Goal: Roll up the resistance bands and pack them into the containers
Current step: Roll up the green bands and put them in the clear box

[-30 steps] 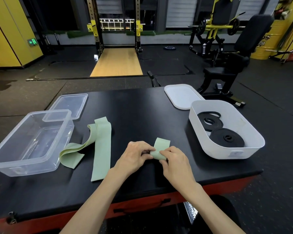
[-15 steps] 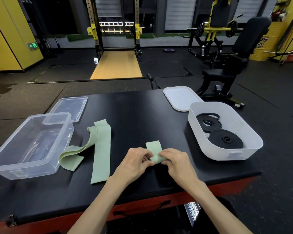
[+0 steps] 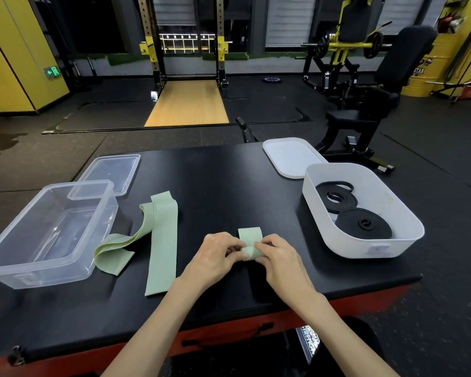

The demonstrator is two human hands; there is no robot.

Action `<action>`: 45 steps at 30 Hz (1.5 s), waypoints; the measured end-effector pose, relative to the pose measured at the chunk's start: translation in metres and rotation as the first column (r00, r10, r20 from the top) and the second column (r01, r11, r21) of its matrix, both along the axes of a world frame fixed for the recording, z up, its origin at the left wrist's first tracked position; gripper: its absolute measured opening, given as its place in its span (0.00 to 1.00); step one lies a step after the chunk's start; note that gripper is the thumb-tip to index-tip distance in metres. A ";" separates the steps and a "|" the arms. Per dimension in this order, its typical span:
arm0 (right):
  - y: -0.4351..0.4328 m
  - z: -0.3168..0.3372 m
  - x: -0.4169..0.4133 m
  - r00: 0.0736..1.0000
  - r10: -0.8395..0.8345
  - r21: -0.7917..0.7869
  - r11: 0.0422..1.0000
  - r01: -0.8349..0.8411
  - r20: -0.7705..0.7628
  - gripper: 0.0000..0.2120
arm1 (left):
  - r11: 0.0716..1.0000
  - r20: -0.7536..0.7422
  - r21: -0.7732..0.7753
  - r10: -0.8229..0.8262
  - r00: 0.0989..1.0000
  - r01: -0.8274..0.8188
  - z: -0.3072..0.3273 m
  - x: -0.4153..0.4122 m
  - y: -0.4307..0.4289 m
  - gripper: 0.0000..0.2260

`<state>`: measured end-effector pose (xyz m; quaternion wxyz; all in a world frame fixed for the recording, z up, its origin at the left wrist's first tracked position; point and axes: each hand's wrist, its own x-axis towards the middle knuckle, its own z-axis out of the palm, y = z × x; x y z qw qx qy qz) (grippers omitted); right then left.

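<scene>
A short pale green band (image 3: pixel 250 238) lies on the black table (image 3: pixel 218 183) near its front edge, partly rolled. My left hand (image 3: pixel 218 254) pinches the roll from the left and my right hand (image 3: pixel 279 258) pinches it from the right; the rolled part is mostly hidden by my fingers. A second, longer green band (image 3: pixel 158 240) lies unrolled and folded to the left. A clear plastic container (image 3: pixel 38 270) stands at the far left. At the right, a white container (image 3: pixel 403 213) holds two rolled black bands (image 3: pixel 363 227).
A clear lid (image 3: pixel 112 172) lies behind the clear container and a white lid (image 3: pixel 291 156) behind the white one. A black exercise bench (image 3: pixel 365 115) stands beyond the table's right corner. The table's red front edge runs below my wrists.
The loose flap of the short green band has grown shorter as my fingers turned the roll forward. Both hands stayed at the same spot.
</scene>
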<state>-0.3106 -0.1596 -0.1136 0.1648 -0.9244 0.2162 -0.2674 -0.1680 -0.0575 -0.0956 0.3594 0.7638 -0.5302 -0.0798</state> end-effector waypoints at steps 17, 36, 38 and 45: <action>-0.007 0.012 0.003 0.999 0.002 0.038 0.999 -0.001 -0.039 0.11 | 0.999 -0.002 0.036 -0.014 1.000 0.014 0.004 0.011 -0.011 0.11; -0.018 0.006 0.018 0.996 0.014 0.019 1.000 -0.013 -0.089 0.06 | 0.991 0.182 -0.094 -0.073 0.980 0.092 -0.002 0.012 -0.013 0.06; -0.019 0.007 0.017 0.994 0.045 0.027 0.999 -0.043 -0.096 0.06 | 0.991 0.184 -0.092 -0.076 0.980 0.094 -0.001 0.013 -0.013 0.05; -0.030 0.023 0.019 0.985 0.076 0.035 0.997 -0.072 -0.152 0.12 | 0.999 0.182 -0.022 -0.020 0.983 0.024 0.009 0.014 -0.021 0.06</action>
